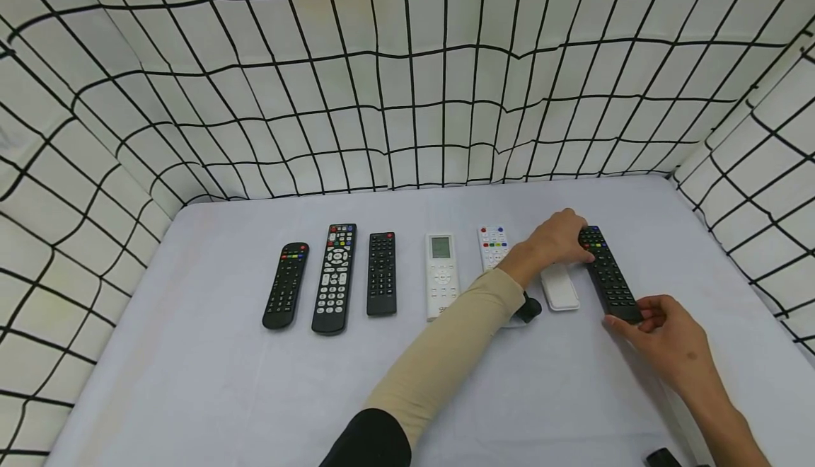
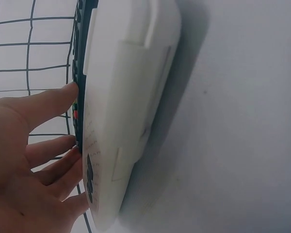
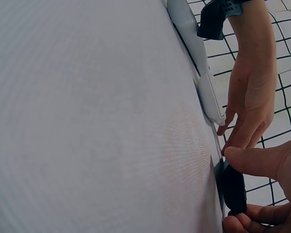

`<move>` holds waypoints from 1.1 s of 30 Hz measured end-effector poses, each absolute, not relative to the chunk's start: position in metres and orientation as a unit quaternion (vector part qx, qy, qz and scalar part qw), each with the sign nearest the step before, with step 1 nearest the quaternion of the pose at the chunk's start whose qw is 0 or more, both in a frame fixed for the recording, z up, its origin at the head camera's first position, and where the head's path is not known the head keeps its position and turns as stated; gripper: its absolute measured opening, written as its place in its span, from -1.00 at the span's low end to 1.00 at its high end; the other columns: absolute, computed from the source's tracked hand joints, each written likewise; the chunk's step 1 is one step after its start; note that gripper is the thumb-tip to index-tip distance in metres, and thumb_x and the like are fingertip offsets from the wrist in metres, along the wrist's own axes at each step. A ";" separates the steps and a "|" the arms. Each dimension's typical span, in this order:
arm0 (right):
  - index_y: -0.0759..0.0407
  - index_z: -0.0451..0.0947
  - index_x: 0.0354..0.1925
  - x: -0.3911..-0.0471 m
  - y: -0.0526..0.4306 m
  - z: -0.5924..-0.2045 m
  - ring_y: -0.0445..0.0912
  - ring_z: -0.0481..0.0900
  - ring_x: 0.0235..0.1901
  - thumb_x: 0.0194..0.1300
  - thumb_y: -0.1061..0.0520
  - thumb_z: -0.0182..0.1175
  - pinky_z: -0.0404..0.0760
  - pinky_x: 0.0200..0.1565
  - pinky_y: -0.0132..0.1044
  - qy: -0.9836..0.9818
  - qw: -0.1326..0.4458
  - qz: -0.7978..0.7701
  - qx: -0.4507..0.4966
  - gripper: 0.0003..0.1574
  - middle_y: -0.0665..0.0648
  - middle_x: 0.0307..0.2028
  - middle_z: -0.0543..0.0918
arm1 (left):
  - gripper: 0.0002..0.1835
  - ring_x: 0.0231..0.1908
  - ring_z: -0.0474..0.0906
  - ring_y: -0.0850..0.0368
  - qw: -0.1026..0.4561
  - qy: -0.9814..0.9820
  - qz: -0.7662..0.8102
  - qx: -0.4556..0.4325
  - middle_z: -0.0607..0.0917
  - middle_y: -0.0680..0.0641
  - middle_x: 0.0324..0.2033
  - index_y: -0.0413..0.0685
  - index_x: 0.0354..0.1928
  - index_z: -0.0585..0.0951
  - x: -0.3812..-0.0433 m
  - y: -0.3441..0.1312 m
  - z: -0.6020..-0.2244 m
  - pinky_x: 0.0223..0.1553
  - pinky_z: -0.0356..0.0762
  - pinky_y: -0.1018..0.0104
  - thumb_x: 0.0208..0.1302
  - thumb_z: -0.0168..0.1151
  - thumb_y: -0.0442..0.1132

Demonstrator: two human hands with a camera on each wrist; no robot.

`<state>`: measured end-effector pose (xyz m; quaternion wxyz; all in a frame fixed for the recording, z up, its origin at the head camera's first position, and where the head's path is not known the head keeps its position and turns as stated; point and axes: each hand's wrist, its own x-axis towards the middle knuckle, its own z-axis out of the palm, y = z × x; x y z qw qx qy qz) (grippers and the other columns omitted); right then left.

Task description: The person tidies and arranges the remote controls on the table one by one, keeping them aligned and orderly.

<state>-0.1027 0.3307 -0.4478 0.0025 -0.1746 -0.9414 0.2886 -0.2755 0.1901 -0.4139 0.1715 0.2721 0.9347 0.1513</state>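
Observation:
A long black remote control (image 1: 610, 274) lies slanted at the right end of a row of remotes. My left hand (image 1: 555, 239) holds its far end, the one with coloured buttons. Around the near end, my right hand (image 1: 668, 339) grips with thumb and fingers on opposite sides. In the right wrist view the end of the black remote (image 3: 234, 188) shows between the right thumb and fingers, with the left hand (image 3: 252, 92) beyond. A white remote (image 2: 121, 97) fills the left wrist view's foreground and partly hides the black one behind the left hand (image 2: 34, 155).
Left of the hands lie a small white remote (image 1: 560, 289), a white remote with coloured buttons (image 1: 493, 244) partly under the left arm, a white remote with a display (image 1: 441, 269), and several black remotes (image 1: 334, 279). Black wire mesh (image 1: 414, 85) surrounds the white-covered table (image 1: 210, 368).

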 end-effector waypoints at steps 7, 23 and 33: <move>0.55 0.36 0.23 -0.104 0.330 -0.448 0.15 0.57 -0.17 0.28 -0.09 0.46 0.41 -0.37 -0.42 -0.942 0.006 0.291 -0.170 -0.10 0.48 -0.05 0.55 | -0.31 0.29 0.44 0.37 0.167 0.938 0.136 0.272 0.47 0.19 0.40 0.22 0.49 0.44 -0.276 0.189 -0.416 0.28 0.42 0.57 0.39 0.33 0.18; 0.58 0.29 0.29 -0.108 0.330 -0.448 0.20 0.55 -0.10 0.34 -0.13 0.41 0.44 -0.29 -0.36 -0.942 -0.015 0.293 -0.165 -0.03 0.52 0.02 0.51 | -0.33 0.38 0.40 0.35 0.162 0.941 0.095 0.281 0.41 0.19 0.47 0.27 0.53 0.39 -0.273 0.191 -0.416 0.35 0.40 0.54 0.45 0.23 0.21; 0.60 0.22 0.40 -0.106 0.331 -0.445 0.36 0.48 0.06 0.36 -0.21 0.37 0.56 -0.03 0.18 -0.943 -0.008 0.284 -0.174 0.10 0.60 0.15 0.42 | -0.27 0.54 0.23 0.29 0.147 0.941 0.081 0.295 0.26 0.18 0.56 0.31 0.61 0.22 -0.263 0.191 -0.405 0.57 0.18 0.33 0.51 0.08 0.29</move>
